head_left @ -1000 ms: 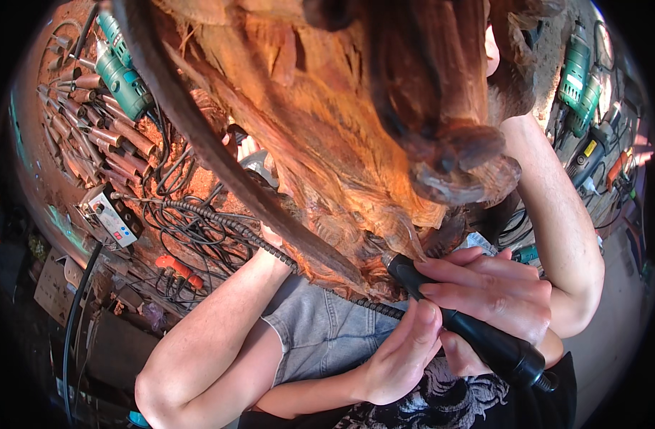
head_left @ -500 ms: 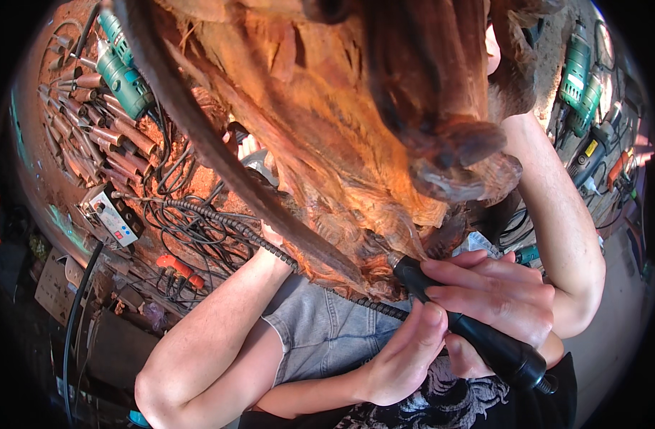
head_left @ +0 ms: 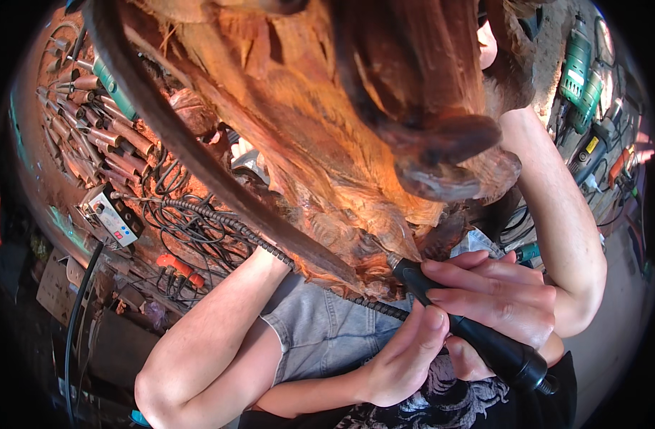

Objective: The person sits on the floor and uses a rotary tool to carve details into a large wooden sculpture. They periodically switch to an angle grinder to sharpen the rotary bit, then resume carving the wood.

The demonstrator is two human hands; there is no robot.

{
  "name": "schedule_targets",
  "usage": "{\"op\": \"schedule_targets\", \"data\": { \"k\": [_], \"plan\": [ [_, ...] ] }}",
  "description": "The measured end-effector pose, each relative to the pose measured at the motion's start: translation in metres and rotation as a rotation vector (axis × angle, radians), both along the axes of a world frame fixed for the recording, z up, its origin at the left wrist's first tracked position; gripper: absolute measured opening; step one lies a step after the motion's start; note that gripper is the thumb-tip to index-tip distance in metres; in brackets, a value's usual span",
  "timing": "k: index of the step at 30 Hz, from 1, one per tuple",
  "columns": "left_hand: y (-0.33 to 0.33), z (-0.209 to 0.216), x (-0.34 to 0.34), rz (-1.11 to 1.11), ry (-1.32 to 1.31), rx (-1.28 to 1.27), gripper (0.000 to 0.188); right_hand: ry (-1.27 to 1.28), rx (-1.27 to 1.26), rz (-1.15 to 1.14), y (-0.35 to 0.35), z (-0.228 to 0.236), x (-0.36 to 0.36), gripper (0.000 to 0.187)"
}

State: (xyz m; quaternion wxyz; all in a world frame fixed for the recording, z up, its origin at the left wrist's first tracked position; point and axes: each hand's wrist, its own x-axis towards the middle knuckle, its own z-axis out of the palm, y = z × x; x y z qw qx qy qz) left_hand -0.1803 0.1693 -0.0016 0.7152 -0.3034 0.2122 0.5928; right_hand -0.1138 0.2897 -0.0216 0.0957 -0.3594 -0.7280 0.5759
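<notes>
A large reddish-brown wood carving (head_left: 299,107) fills the upper middle, with a long dark curved strip (head_left: 191,154) along its left side. My right hand (head_left: 503,293) grips a black rotary carving handpiece (head_left: 478,336) from above. The thin metal bit points up and left, at the lower part of the carving; whether it touches the wood is hard to tell. My left hand (head_left: 402,357) is closed at the handpiece from the left, thumb and fingertips against its body. Some of its fingers are hidden behind the tool.
My bare legs flank the carving. Left stand many carving bits (head_left: 102,136), a green power tool (head_left: 113,86), a control box (head_left: 109,214), tangled cables (head_left: 191,225) and an orange socket block (head_left: 179,270). A ribbed black cable (head_left: 270,250) crosses my leg. More green tools (head_left: 576,64) lie right.
The carving has shifted and tilted slightly leftward, covering more of the green tools at the upper left. Both hands and the handpiece stay almost in place.
</notes>
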Motion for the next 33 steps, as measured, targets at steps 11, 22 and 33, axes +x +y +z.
{"op": "schedule_targets", "data": {
  "k": [11, 22, 33],
  "plan": [
    [-0.010, -0.003, -0.006, -0.049, -0.042, 0.048, 0.075, -0.038, 0.045, -0.034, -0.014, 0.005, 0.013, 0.018],
    [-0.007, 0.000, -0.002, -0.037, -0.038, 0.035, 0.073, -0.041, 0.047, -0.028, -0.009, 0.008, 0.015, 0.017],
    [-0.011, -0.001, -0.002, -0.050, -0.045, 0.045, 0.071, -0.051, 0.061, -0.081, -0.020, 0.009, 0.011, 0.016]
  ]
}}
